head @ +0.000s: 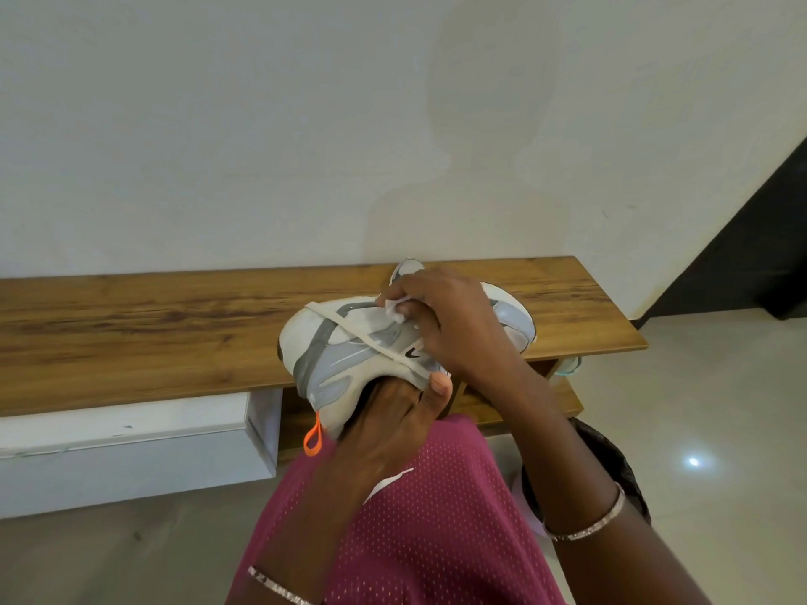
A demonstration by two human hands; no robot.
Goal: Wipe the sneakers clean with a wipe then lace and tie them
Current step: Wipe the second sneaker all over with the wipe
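A white drawer unit [122,447] sits at the far left under a long wooden bench [131,334] that runs along a pale wall. Over the bench's front edge the person holds a white and grey sneaker [332,355] in the air, turned on its side. An orange pull loop [313,438] hangs from its lower end. A flat, off-white lace [349,331] lies slantwise across the upper.

The left hand [384,425] comes up from below and grips this sneaker. Its thumb presses the shoe's edge beside the lace, and its fingers are hidden beneath or inside the shoe. A thin bangle circles that wrist, above a pink mesh garment [428,539].

A small black swoosh-shaped logo [414,352] shows on the grey side panel, just below the right hand; it is the only marking that can be made out.

The right hand [454,325] reaches over from the right with its fingers curled. They pinch a small, crumpled white wipe [395,308] and press it onto the sneaker's upper, near the top end of the lace. This wrist wears a bangle too.

Behind that hand the second sneaker [511,316], grey and white, rests on the bench top, partly hidden. Lower right, a black bag [611,456] stands on the glossy floor.
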